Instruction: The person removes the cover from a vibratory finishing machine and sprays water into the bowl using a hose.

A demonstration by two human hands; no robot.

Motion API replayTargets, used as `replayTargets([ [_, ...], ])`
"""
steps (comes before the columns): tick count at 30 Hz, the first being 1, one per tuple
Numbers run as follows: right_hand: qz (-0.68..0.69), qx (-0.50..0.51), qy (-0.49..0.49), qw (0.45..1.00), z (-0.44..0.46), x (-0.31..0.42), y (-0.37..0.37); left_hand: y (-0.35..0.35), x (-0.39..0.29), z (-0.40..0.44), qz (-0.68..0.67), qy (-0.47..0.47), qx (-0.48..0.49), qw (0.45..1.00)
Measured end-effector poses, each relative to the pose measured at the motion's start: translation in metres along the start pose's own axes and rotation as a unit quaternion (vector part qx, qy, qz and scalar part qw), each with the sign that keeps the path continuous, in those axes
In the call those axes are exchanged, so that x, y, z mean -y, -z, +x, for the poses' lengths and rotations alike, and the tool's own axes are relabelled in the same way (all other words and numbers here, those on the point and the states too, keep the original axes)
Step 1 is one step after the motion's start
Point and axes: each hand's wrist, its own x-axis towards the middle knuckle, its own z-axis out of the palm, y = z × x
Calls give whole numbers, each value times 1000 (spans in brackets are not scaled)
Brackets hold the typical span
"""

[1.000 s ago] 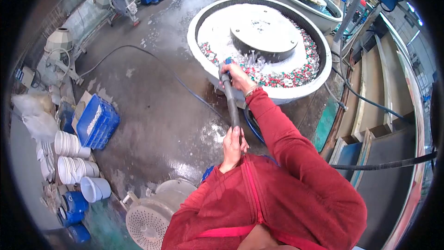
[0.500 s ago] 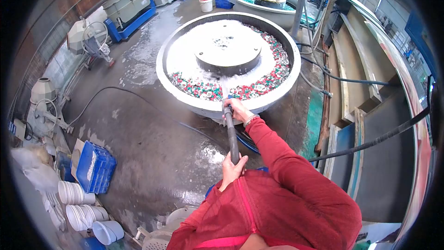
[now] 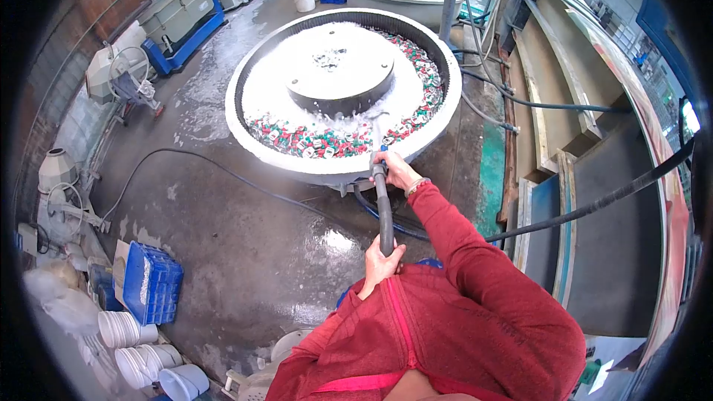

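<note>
A thick dark hose (image 3: 384, 212) runs forward from my body, with water spraying from its front end. My right hand (image 3: 399, 171) is wrapped round the hose near the nozzle, at the near rim of a large round tub (image 3: 293, 165). Closer to my body, my left hand (image 3: 381, 263) grips the hose lower down. In the tub lies a ring of small red, green and white pieces (image 3: 312, 141), partly covered by white foam (image 3: 256, 96). A round white hub (image 3: 342, 67) rises from the middle of the tub.
Behind stands a second round tub (image 3: 416, 9) with teal contents. A blue crate (image 3: 160, 282) and white buckets (image 3: 125, 329) stand at lower left. A thin hose (image 3: 215, 165) crosses the wet floor. Stepped troughs (image 3: 564, 96) line the right side. Machines (image 3: 182, 18) stand at back left.
The view has shifted, so the tub sits further left and higher. The nozzle end and my right hand now lie further right along the near rim. Both hands keep their hold.
</note>
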Motion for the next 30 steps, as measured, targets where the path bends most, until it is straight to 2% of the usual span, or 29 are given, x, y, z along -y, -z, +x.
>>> replayTargets([
  [4,40,43,-13,998,13,-10,0,-1,-5,0,34,-7,-15,999],
  [5,32,28,-24,999,16,-16,-3,5,13,8,78,-75,-25,994],
  [6,22,15,-36,999,15,-11,-10,3,3,4,87,-54,-39,994],
  [8,19,-4,-79,997,19,-10,-27,2,-8,-4,15,-22,-32,999],
  [10,-31,-10,-49,998,26,-15,-41,4,-10,-9,-23,-36,-48,998],
  [12,-36,21,-36,998,36,-26,-49,12,5,-6,-175,-63,-17,982],
  [14,-57,9,-52,997,31,-26,-59,12,8,-6,-169,-41,-51,983],
  [16,-49,47,-60,996,23,-23,-60,7,7,-4,-171,-38,-58,983],
  [20,-17,28,-36,999,15,-10,-40,-13,17,3,-151,-26,-54,987],
  [26,-23,15,-11,1000,-6,31,31,-61,28,14,-85,-31,-4,996],
  [27,-25,17,-20,999,-6,36,43,-66,29,15,-143,-22,22,989],
  [28,-26,9,8,1000,-17,45,47,-75,24,14,-89,-29,13,995],
  [30,0,16,3,1000,-13,52,68,-94,9,8,20,-35,-14,999],
])
